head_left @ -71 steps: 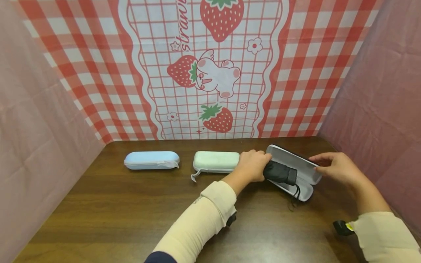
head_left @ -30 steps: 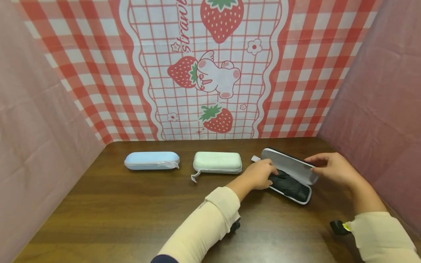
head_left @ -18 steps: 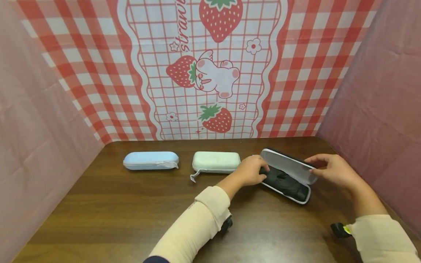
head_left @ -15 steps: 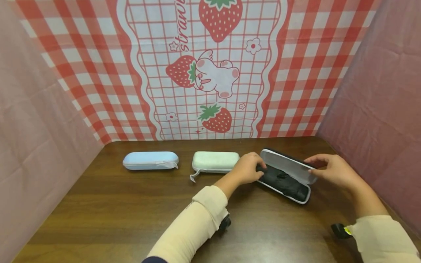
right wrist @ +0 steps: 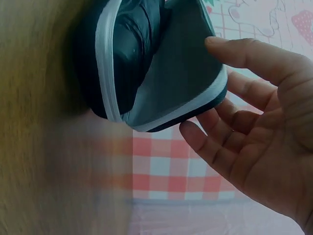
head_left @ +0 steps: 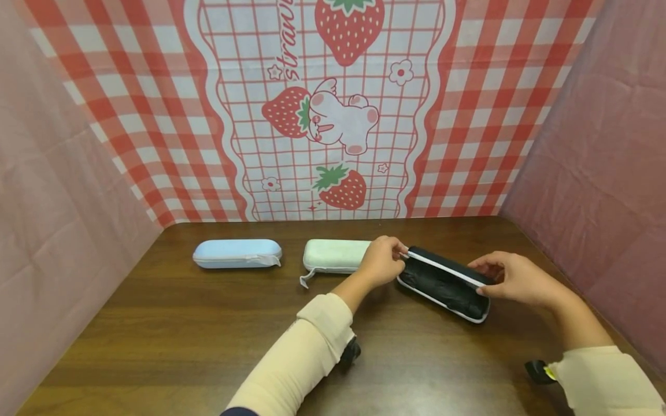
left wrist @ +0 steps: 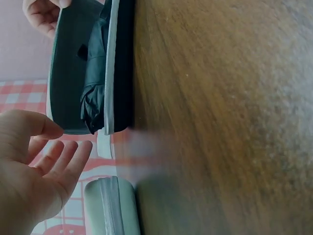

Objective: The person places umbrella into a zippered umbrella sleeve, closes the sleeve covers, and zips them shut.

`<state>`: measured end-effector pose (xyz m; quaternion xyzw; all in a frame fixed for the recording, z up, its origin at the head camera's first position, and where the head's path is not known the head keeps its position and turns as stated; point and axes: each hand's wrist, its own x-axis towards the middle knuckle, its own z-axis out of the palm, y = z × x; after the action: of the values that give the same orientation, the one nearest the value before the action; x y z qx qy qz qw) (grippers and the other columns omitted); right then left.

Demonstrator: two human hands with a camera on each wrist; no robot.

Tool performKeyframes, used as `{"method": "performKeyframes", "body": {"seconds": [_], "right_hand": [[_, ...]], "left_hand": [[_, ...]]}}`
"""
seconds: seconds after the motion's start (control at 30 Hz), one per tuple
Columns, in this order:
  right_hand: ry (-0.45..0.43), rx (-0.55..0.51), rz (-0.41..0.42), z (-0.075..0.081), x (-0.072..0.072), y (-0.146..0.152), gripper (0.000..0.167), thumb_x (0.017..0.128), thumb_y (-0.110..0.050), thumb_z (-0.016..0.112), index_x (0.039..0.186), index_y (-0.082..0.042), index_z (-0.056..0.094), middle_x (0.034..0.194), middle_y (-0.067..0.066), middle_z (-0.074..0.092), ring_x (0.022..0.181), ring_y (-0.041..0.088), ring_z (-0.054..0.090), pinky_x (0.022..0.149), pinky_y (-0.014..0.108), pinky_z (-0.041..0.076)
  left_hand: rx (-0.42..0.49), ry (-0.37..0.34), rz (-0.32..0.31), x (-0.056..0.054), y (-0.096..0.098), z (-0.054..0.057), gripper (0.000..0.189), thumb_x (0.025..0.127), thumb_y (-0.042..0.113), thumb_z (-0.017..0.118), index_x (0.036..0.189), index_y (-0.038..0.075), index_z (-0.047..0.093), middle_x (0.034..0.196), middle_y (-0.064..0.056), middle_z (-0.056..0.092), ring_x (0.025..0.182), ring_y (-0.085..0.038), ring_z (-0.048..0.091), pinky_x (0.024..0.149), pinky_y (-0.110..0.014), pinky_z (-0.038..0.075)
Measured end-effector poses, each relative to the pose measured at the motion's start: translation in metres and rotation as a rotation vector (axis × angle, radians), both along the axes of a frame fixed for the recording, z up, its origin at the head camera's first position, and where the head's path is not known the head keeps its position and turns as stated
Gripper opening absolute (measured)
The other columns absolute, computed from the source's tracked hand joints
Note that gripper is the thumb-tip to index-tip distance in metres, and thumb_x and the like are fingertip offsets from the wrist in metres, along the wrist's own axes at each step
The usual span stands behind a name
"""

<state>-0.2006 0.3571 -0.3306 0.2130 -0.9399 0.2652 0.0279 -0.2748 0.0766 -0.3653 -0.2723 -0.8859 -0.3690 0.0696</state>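
A black hard zip case (head_left: 451, 267) with a white zip edge lies angled on the table, its lid partly lowered. Inside it is a black folded umbrella (left wrist: 95, 78), its fabric creased. At the lid's right end, my right hand (head_left: 517, 278) pinches the rim, thumb on the inner side and fingers outside, as the right wrist view shows. My left hand (head_left: 381, 261) is at the case's left end. In the left wrist view its thumb tip meets the lid's corner, while the other fingers (left wrist: 73, 156) extend loosely below.
A pale green case (head_left: 335, 254) lies just left of the black one, partly behind my left hand. Farther left is a light blue case (head_left: 237, 253). Behind the brown table (head_left: 218, 335) hangs a strawberry-print checked cloth (head_left: 343, 115), with pink cloth at both sides.
The umbrella went from my left hand down into the case. My left hand then let go and shifted left to the case's end. My right hand has tipped the lid lower.
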Motion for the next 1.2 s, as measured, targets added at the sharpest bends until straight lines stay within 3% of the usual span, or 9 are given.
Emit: {"method": "performKeyframes", "body": {"seconds": [0.17,0.27,0.47,0.63,0.77,0.9,1.03,1.2], "right_hand": [[0.018,0.074,0.030,-0.004,0.002,-0.009,0.045,0.069,-0.017,0.088,0.107,-0.005,0.067,0.093,-0.001,0.057,0.083,0.011,0.054,0.069,0.028,0.050],[0.036,0.107,0.056,-0.007,0.003,-0.015,0.046,0.067,-0.020,0.089,0.104,-0.007,0.066,0.093,-0.001,0.056,0.083,0.014,0.054,0.070,0.031,0.049],[0.027,0.142,0.078,-0.009,0.004,-0.019,0.038,0.076,-0.031,0.084,0.103,-0.010,0.067,0.105,0.005,0.059,0.096,0.027,0.061,0.079,0.045,0.052],[0.049,0.177,0.094,-0.013,0.002,-0.020,0.031,0.073,-0.028,0.085,0.095,-0.016,0.067,0.100,0.000,0.060,0.094,0.024,0.059,0.080,0.046,0.050],[0.080,0.173,0.103,-0.017,0.001,-0.023,0.035,0.066,-0.026,0.089,0.088,-0.020,0.063,0.092,-0.003,0.057,0.086,0.019,0.055,0.074,0.040,0.048],[0.091,0.153,0.110,-0.021,0.000,-0.027,0.039,0.063,-0.030,0.090,0.084,-0.021,0.059,0.088,-0.003,0.052,0.083,0.016,0.052,0.071,0.036,0.046],[0.079,0.153,0.109,-0.021,0.001,-0.030,0.041,0.064,-0.035,0.090,0.084,-0.021,0.057,0.087,-0.002,0.050,0.082,0.016,0.050,0.069,0.034,0.045],[0.039,0.172,0.072,-0.017,0.004,-0.033,0.041,0.067,-0.036,0.088,0.086,-0.017,0.057,0.089,0.001,0.052,0.081,0.017,0.051,0.068,0.034,0.045]], "left_hand": [[-0.001,0.011,-0.066,-0.002,0.002,0.001,0.038,0.080,0.007,0.068,0.119,0.009,0.067,0.117,-0.007,0.062,0.102,-0.017,0.060,0.084,-0.018,0.044],[-0.065,0.027,-0.139,-0.002,0.003,0.001,0.041,0.084,0.014,0.069,0.125,0.011,0.066,0.126,-0.005,0.062,0.111,-0.017,0.058,0.092,-0.019,0.043],[-0.221,0.073,-0.239,-0.001,0.005,-0.002,0.035,0.086,0.021,0.072,0.120,0.013,0.070,0.116,0.000,0.068,0.111,-0.012,0.059,0.094,-0.018,0.041],[-0.319,0.130,-0.247,0.003,0.006,-0.005,0.031,0.083,0.022,0.076,0.113,0.014,0.072,0.118,-0.001,0.066,0.116,-0.014,0.056,0.099,-0.018,0.038],[-0.353,0.126,-0.224,0.005,0.008,-0.006,0.031,0.082,0.021,0.077,0.111,0.013,0.071,0.121,-0.003,0.062,0.122,-0.015,0.053,0.101,-0.019,0.037],[-0.395,0.143,-0.212,0.005,0.011,-0.008,0.030,0.082,0.021,0.078,0.109,0.012,0.068,0.122,-0.004,0.060,0.118,-0.015,0.055,0.098,-0.019,0.040],[-0.459,0.171,-0.223,0.007,0.013,-0.008,0.046,0.077,0.030,0.082,0.114,0.011,0.063,0.125,-0.004,0.057,0.111,-0.016,0.057,0.095,-0.019,0.042],[-0.517,0.208,-0.258,0.013,0.016,-0.007,0.067,0.071,0.043,0.085,0.126,0.014,0.059,0.131,-0.003,0.053,0.119,-0.018,0.051,0.101,-0.020,0.037]]}}
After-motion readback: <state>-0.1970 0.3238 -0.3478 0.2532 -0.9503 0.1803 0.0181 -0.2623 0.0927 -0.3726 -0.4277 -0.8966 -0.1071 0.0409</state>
